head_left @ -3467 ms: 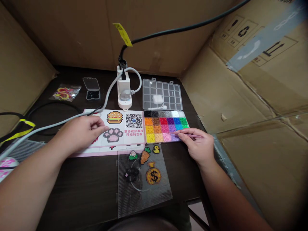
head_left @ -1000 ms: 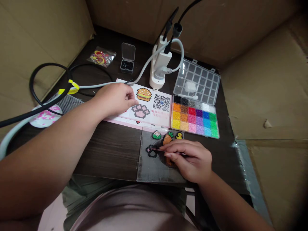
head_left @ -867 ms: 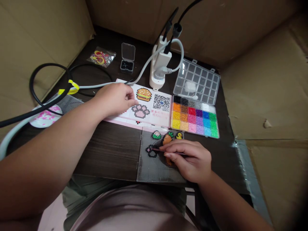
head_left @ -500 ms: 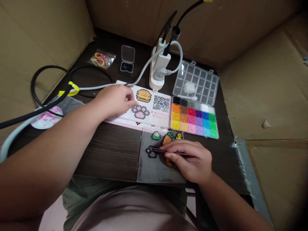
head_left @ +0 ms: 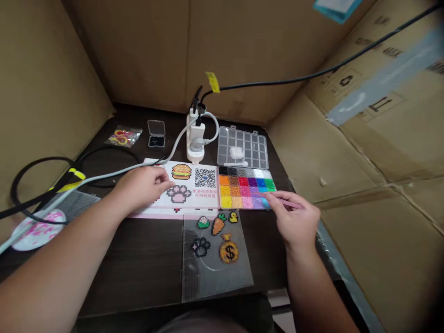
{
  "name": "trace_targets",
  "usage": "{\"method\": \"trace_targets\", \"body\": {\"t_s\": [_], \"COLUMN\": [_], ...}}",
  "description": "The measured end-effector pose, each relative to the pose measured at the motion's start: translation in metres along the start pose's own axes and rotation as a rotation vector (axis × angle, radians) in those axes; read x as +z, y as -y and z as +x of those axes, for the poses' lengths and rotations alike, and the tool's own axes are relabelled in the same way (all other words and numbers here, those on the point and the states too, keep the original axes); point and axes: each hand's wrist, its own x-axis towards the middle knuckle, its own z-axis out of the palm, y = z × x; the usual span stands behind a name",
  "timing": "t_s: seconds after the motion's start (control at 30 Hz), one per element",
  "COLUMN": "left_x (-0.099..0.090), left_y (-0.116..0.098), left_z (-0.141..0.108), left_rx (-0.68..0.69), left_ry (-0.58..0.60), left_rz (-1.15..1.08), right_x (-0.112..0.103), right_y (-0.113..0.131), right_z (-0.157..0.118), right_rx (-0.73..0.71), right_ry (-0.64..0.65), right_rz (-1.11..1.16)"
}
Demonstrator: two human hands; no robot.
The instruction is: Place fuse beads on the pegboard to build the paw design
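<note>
My right hand (head_left: 294,215) grips pink tweezers (head_left: 289,202), their tips over the purple and blue cells of the bead box (head_left: 236,202). My left hand (head_left: 145,185) rests on the pattern sheet (head_left: 204,202), fingers curled beside the printed pink paw, and the gap between them shows no object. On the clear pegboard (head_left: 215,282) lie a black paw outline (head_left: 200,247) with a little pink in it, a carrot (head_left: 218,225), a yellow duck (head_left: 233,217), a green and white piece (head_left: 203,222) and a money bag (head_left: 228,251).
A white power strip (head_left: 195,150) with plugs stands behind the sheet. Cables loop across the left side over a mesh board and a pink-spotted white disc (head_left: 41,229). A small black-bead box (head_left: 157,141) and a bag of rings (head_left: 124,136) lie at the back left.
My right hand has moved with the tweezers from the black paw on the pegboard to the bead box. The camera view has tilted up and shifted right. My left hand remains on the sheet.
</note>
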Motion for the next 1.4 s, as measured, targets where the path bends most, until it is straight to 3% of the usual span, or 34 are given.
{"method": "trace_targets", "body": {"t_s": [0.33,0.97,1.4], "left_x": [-0.0006,-0.0006,0.001], "left_y": [0.0015,0.0015,0.008], "left_z": [0.0007,0.0028,0.006], "left_rx": [0.0,0.005,0.001], "left_ry": [0.018,0.017,0.042], "left_rz": [-0.002,0.027,0.058], "right_x": [0.0029,0.0036,-0.0017], "right_y": [0.0057,0.0033,0.0079], "right_z": [-0.0015,-0.0013,-0.0046], "right_rx": [0.069,0.144,0.078], "right_ry": [0.129,0.128,0.129], "right_rz": [-0.004,0.004,-0.025]}}
